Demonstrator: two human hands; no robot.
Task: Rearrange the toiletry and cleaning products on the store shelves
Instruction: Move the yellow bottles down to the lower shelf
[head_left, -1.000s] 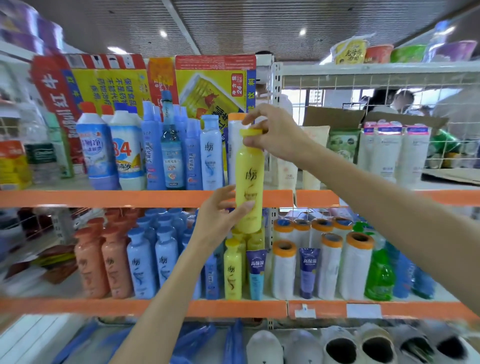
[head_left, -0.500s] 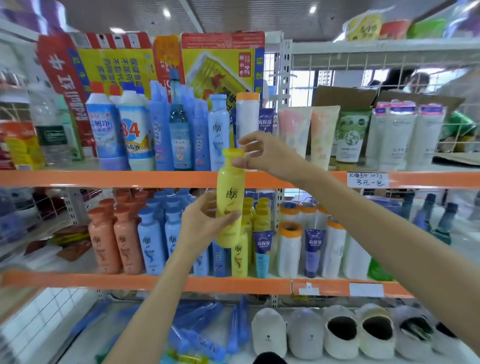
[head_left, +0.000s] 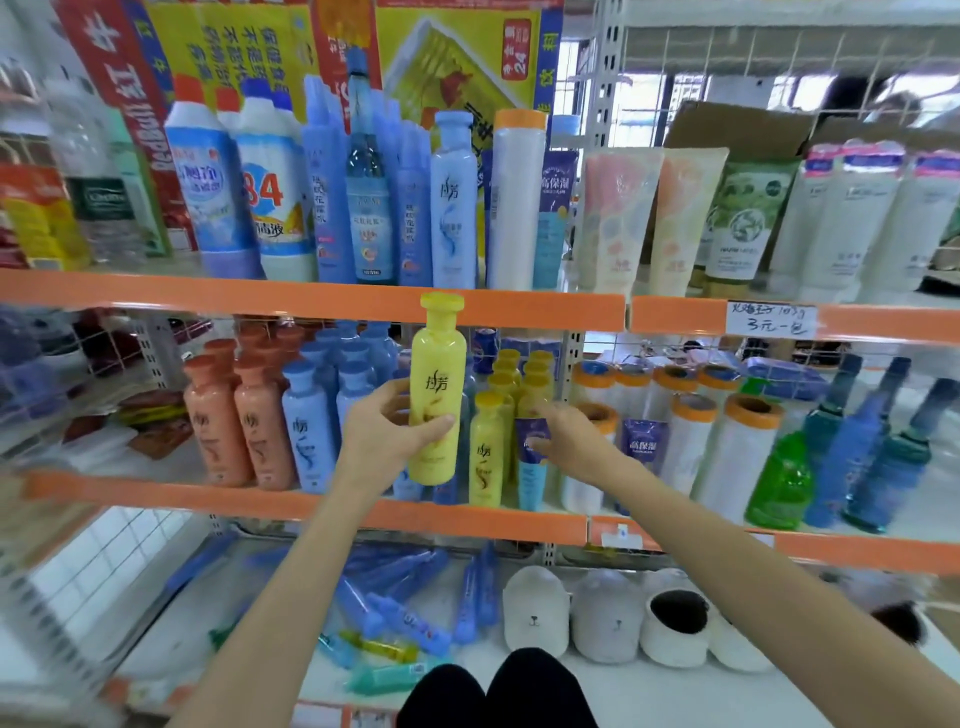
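So the left hand's fingers (head_left: 436, 423) are curled around the lower half of a yellow bottle (head_left: 435, 387), thumb on the near side, holding it upright in front of the middle shelf (head_left: 291, 501). Its cap sits level with the orange lip of the upper shelf (head_left: 311, 297). The left hand (head_left: 387, 434) comes up on a bare forearm from the bottom of the view. The right hand (head_left: 571, 441) has its fingers pinching a small purple-and-blue tube (head_left: 532, 462) standing on the middle shelf, just right of a row of smaller yellow bottles (head_left: 487, 449). That arm stretches in from the lower right, wrist fairly straight. Orange bottles (head_left: 236, 415) and blue bottles (head_left: 306, 421) stand to the left.
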